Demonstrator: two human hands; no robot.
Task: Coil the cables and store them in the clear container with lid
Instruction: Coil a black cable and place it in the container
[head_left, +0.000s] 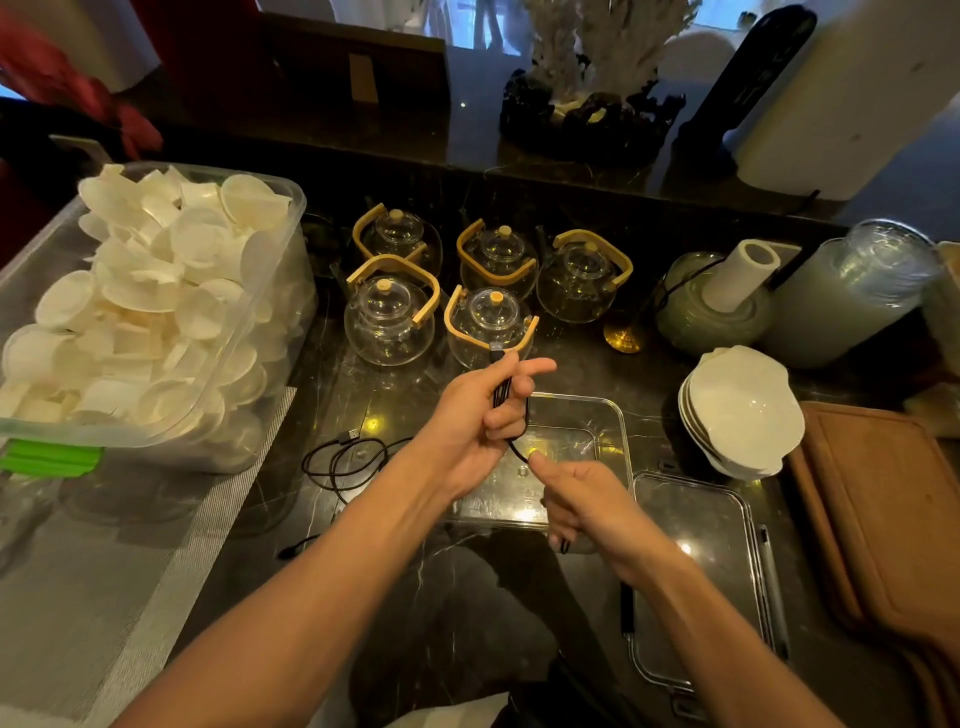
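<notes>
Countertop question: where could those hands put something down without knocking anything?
Bare dark countertop shows between the forearms, in front of the clear container. A smaller patch lies between the loose cable and the glass teapots. The right is crowded: lid, stacked bowls, wooden board. The big tub fills the left.

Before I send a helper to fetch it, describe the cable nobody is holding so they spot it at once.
Start at the big clear plastic bin of white shell discs on the left of the dark marble counter. Just right of its near corner lies a thin black USB cable in loose loops, its plug pointing up. Unlike the other cable, no hand touches it.
</notes>
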